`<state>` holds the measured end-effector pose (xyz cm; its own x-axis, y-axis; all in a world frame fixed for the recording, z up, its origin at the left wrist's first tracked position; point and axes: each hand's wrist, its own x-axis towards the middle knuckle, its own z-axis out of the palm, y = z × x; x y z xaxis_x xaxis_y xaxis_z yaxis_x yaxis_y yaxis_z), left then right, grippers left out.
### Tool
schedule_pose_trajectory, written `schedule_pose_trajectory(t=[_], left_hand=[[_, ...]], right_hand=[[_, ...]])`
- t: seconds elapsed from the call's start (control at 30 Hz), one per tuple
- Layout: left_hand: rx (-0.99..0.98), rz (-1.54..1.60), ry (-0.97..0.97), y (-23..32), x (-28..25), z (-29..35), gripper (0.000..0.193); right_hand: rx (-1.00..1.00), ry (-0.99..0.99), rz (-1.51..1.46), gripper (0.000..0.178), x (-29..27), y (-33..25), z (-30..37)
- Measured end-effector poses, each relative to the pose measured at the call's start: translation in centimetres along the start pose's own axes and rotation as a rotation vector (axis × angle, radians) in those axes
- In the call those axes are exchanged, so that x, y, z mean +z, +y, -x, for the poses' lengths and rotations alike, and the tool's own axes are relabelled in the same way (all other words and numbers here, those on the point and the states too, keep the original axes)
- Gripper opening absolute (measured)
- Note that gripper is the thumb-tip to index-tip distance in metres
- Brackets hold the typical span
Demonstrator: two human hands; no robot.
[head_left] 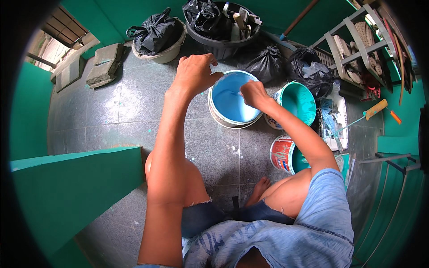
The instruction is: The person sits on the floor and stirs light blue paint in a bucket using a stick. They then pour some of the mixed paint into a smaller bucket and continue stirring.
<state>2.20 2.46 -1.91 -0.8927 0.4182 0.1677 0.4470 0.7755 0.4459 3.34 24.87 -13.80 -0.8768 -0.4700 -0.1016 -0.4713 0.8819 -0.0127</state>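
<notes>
A white bucket [236,123] with light blue paint inside stands on the tiled floor in front of me. My left hand [195,73] is at its upper left rim, fingers bent and thumb apart from them, with nothing seen in it. Over the right part of the bucket's mouth, my right hand [254,94] is closed, its fingertips turned down toward the blue paint [228,96]. What it holds, if anything, is hidden by the hand. Just right of the bucket stands a larger bucket coated inside with green paint [298,102], partly behind my right forearm.
A red-labelled paint bucket [282,154] lies tipped by my right knee. A roller [375,109] and a paint tray [339,116] are at the right. Black bags [267,62], a black tub [221,44] and a metal ladder [357,49] line the back. A green low wall [80,183] is left.
</notes>
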Motion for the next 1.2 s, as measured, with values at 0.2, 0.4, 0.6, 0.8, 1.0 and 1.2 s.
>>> schedule_pose_trajectory(t=[0.2, 0.4, 0.6, 0.8, 1.0, 1.2], left_hand=[[-0.014, 0.002, 0.000, -0.3, -0.2, 0.3, 0.031], [-0.001, -0.003, 0.023, -0.1, -0.1, 0.1, 0.031], [-0.006, 0.002, 0.014, -0.5, -0.1, 0.4, 0.031], [-0.018, 0.004, 0.007, -0.3, -0.1, 0.1, 0.031], [0.017, -0.021, 0.041, -0.7, -0.1, 0.3, 0.032], [-0.010, -0.009, 0.011, -0.2, -0.2, 0.1, 0.030]], right_hand=[[0.048, -0.253, -0.493, 0.015, -1.3, -1.1, 0.2], [-0.030, 0.158, -0.032, 0.009, 0.1, -0.4, -0.3], [0.073, -0.305, -0.497, 0.014, -1.7, -1.1, 0.0], [-0.017, 0.247, -0.059, 0.006, 0.2, -0.6, -0.6], [-0.063, -0.353, -0.248, 0.009, 0.2, -0.9, -0.6], [-0.047, 0.361, -0.242, 0.013, 1.2, -0.9, 0.1]])
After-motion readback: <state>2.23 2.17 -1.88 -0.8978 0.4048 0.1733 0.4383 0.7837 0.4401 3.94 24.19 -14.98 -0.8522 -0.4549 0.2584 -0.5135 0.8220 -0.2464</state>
